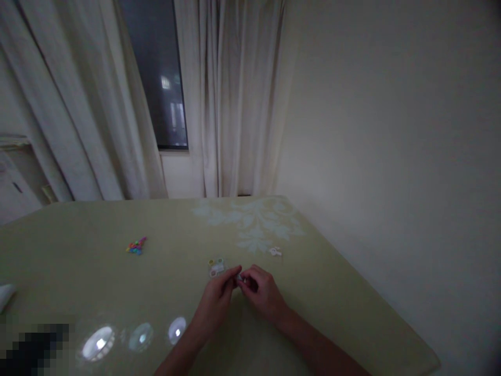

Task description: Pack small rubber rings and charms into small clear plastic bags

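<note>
My left hand (219, 293) and my right hand (263, 293) meet low over the table, fingertips nearly touching. Between them is a small pale, shiny piece (239, 278), too small to name; the fingers of both hands pinch it. Just beyond my left hand lies a flat, clear plate with round coloured spots (216, 267), partly covered by that hand. A little farther off, to the right, rests a small white piece (275, 251) on the tabletop.
A small heap of bright coloured pieces (136, 246) lies left of centre on the green table (94, 282). A white object (6, 295) sits at the left edge. Curtains (230, 104) and a window stand behind; a wall (383, 156) borders the right side.
</note>
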`<control>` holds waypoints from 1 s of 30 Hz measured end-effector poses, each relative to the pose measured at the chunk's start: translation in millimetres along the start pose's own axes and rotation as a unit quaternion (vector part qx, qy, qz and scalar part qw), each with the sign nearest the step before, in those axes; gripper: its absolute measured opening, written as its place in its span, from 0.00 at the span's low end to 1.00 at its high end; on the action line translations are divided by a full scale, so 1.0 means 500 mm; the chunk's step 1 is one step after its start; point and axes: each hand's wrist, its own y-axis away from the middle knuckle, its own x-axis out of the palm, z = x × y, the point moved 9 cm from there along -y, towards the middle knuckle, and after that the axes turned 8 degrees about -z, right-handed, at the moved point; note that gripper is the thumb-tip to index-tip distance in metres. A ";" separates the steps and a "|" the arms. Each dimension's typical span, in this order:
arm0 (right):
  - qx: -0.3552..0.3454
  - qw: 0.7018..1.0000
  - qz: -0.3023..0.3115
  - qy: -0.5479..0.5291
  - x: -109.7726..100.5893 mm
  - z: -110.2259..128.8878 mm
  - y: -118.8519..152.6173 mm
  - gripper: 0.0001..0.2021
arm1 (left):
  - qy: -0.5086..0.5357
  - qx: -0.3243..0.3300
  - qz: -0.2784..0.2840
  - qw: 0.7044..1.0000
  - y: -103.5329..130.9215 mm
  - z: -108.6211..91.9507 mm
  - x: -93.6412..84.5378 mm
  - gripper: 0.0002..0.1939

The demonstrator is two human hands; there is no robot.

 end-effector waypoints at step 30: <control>0.002 0.925 0.261 0.276 0.130 -0.012 -0.121 0.03 | -0.428 -0.012 0.033 0.903 -0.036 0.076 -0.100 0.37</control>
